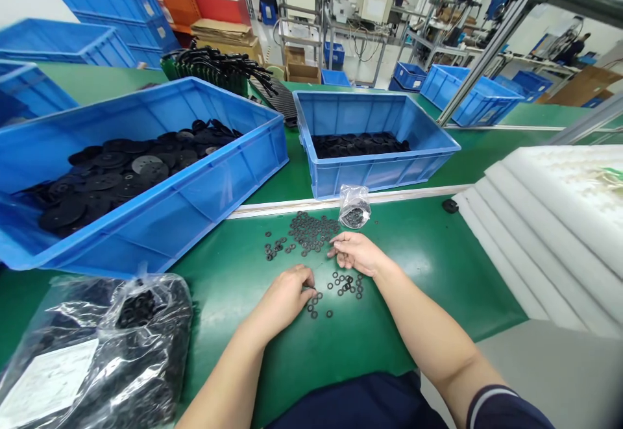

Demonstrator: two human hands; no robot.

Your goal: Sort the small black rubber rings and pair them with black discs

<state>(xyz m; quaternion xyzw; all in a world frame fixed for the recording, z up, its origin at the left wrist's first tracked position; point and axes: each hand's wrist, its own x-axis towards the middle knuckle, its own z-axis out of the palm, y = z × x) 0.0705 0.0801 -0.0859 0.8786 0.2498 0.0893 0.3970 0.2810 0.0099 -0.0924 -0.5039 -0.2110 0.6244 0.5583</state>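
Item: my left hand, lower centre of the frame, fingers bunched downward at the edge of the loose rings. The fingertips are partly hidden, so I cannot tell whether they pinch a ring.

Item: my right hand, just up and to the right, palm down, fingers loosely curled and holding nothing visible.

Item: small black rubber rings, lying on a green workbench mat, in a dense patch at centre and a thinner scatter around my fingers.

Item: a small clear plastic bag, at the mat's far edge, holding more dark rings.

Item: a large clear plastic bag of black parts, lower left, looking well filled.

Item: two blue plastic crates, centre and left, both holding flat black discs.

Item: stacked white foam sheets, right of the frame.

Progress, as judged from the layout: the rings on the mat are spread out, the small bag holds a modest amount, and the large bag and both crates still look heavily stocked.
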